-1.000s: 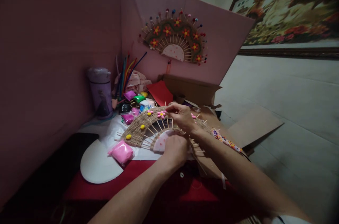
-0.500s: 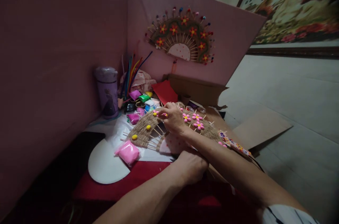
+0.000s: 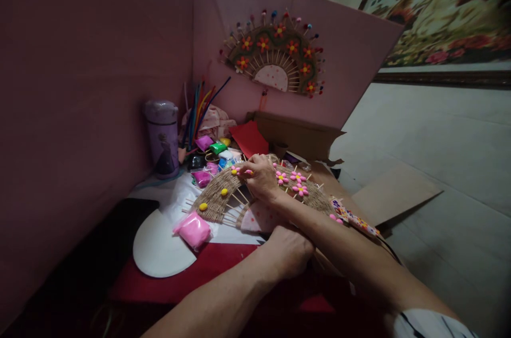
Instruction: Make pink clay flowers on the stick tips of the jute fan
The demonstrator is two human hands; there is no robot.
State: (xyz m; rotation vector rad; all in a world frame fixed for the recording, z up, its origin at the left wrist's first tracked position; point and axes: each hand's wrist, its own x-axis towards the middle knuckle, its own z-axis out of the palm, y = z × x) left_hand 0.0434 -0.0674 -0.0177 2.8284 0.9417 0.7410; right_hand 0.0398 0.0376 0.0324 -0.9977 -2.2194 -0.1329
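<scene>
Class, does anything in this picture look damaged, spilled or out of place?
The brown cardboard behind the woven fan under the right hand looks damaged: its right end is ragged, as if torn. I see no spill.

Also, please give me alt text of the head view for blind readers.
The right hand touches a woven fan with pink flowers and yellow dots; the left hand is near its lower edge. A pink packet lies beside it; a similar fan hangs behind.
</scene>
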